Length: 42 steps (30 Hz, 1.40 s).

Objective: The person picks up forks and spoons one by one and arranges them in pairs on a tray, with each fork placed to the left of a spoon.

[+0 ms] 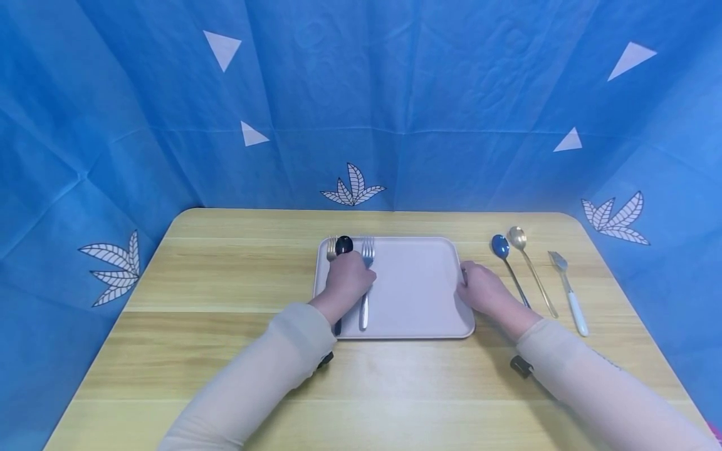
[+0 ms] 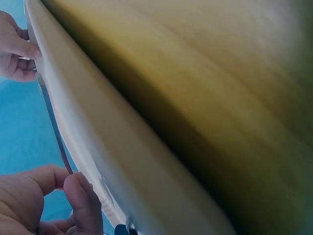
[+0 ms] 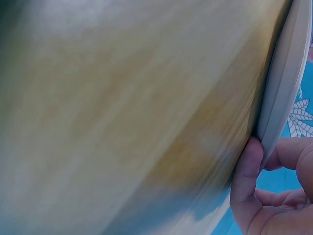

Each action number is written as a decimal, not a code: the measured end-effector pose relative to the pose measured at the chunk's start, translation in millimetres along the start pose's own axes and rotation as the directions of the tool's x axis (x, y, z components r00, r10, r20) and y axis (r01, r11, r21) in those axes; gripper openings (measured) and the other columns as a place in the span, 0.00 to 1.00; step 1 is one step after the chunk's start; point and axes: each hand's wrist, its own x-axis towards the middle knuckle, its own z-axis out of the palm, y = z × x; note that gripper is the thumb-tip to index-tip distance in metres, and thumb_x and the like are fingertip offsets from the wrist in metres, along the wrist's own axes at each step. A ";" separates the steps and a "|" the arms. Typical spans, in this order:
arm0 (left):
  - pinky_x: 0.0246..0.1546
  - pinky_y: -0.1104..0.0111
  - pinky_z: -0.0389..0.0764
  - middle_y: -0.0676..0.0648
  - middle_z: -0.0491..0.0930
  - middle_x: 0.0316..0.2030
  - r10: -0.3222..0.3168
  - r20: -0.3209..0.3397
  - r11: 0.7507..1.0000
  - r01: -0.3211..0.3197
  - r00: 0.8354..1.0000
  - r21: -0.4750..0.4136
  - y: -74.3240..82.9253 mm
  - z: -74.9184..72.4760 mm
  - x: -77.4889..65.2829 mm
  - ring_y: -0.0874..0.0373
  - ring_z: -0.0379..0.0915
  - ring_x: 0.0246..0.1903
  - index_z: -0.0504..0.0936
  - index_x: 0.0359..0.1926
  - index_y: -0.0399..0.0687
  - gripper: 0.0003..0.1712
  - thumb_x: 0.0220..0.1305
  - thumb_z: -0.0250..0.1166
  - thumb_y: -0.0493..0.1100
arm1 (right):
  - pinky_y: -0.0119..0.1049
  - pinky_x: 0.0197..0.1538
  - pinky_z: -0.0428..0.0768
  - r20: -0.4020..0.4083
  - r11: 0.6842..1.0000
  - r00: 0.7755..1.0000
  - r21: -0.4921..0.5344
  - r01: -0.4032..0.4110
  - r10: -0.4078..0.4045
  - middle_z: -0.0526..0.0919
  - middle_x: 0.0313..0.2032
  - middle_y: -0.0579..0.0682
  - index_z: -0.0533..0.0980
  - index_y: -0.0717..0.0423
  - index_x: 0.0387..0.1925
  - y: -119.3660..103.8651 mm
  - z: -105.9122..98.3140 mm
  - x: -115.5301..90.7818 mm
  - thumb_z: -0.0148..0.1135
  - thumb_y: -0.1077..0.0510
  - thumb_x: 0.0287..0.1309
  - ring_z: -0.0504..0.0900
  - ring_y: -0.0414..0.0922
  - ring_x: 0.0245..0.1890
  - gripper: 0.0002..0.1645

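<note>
A pale rectangular tray (image 1: 414, 288) lies on the table. Its left part bears a gold fork (image 1: 331, 248), a black spoon (image 1: 344, 244) and a silver fork (image 1: 363, 313). Above these is my left hand (image 1: 346, 275), which pinches the silver fork between thumb and finger. In the left wrist view the fork's handle (image 2: 57, 134) runs off from the left fingertips and looks slightly off the tray. My right hand (image 1: 485, 288) grips the tray's right rim; the right wrist view shows this rim (image 3: 283, 83) between thumb and fingers. The left hand covers the middles of the gold fork and black spoon.
Right of the tray, on the wooden table (image 1: 225, 275), lie a dark blue spoon (image 1: 500, 245), a gold spoon (image 1: 517, 237) and a fork with a light blue handle (image 1: 576, 313). A blue curtain (image 1: 395, 94) hangs behind the table and along both sides.
</note>
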 end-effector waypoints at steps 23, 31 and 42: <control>0.16 0.69 0.65 0.53 0.62 0.12 0.011 0.015 1.000 -0.011 1.000 0.004 9.9 13.1 2.1 0.59 0.66 0.13 0.68 0.16 0.48 0.18 0.59 0.63 0.38 | 0.56 0.51 0.78 0.013 1.000 1.000 0.003 -0.015 0.015 0.80 0.43 0.67 0.67 0.76 0.59 -0.2 -0.1 0.0 0.55 0.64 0.62 0.80 0.62 0.46 0.27; 0.17 0.68 0.65 0.54 0.59 0.11 0.028 0.018 1.000 -0.028 0.999 -0.003 11.5 14.2 0.6 0.59 0.61 0.12 0.66 0.14 0.48 0.20 0.60 0.62 0.37 | 0.57 0.53 0.78 0.014 1.000 1.000 0.011 -0.016 0.015 0.80 0.45 0.69 0.67 0.76 0.60 -2.1 -2.6 -1.8 0.54 0.64 0.62 0.79 0.64 0.48 0.27; 0.18 0.68 0.64 0.54 0.58 0.10 0.044 0.021 0.999 -0.044 0.999 0.006 10.2 16.7 1.0 0.59 0.58 0.12 0.65 0.13 0.49 0.21 0.59 0.62 0.36 | 0.56 0.51 0.78 0.018 1.000 1.000 -0.002 -0.012 0.012 0.80 0.42 0.68 0.67 0.77 0.58 -3.5 -3.5 -3.4 0.54 0.64 0.61 0.80 0.63 0.46 0.26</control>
